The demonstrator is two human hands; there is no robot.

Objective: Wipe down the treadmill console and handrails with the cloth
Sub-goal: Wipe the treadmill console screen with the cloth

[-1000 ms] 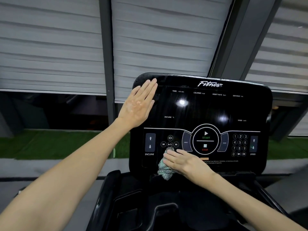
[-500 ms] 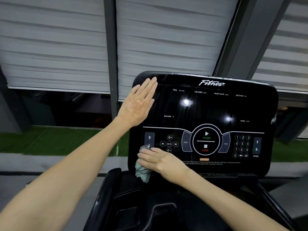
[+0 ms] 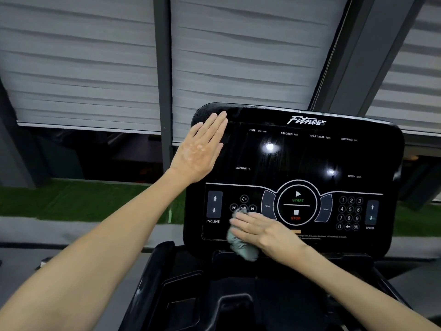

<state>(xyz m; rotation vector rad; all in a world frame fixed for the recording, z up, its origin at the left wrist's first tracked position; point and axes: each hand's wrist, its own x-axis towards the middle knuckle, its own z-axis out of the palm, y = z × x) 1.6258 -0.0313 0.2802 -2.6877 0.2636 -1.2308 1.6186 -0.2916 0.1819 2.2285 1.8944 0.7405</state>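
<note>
The black glossy treadmill console (image 3: 298, 158) stands upright in front of me, with START and STOP buttons in its middle and a number pad at the right. My left hand (image 3: 200, 151) lies flat, fingers together, against the console's upper left corner. My right hand (image 3: 260, 229) presses a crumpled light grey-green cloth (image 3: 241, 246) against the lower left of the panel, just under the media buttons. The cloth is blurred and partly hidden under my palm. Below the console, the black tray and handrail mouldings (image 3: 152, 280) show.
Grey slatted blinds (image 3: 83, 68) and dark window posts (image 3: 162, 91) fill the background behind the console. A strip of green turf (image 3: 71, 201) and a grey ledge run below the window at the left.
My right hand slid the cloth leftward along the bottom of the panel, then back a little to the right. My left hand stayed flat on the upper left corner.
</note>
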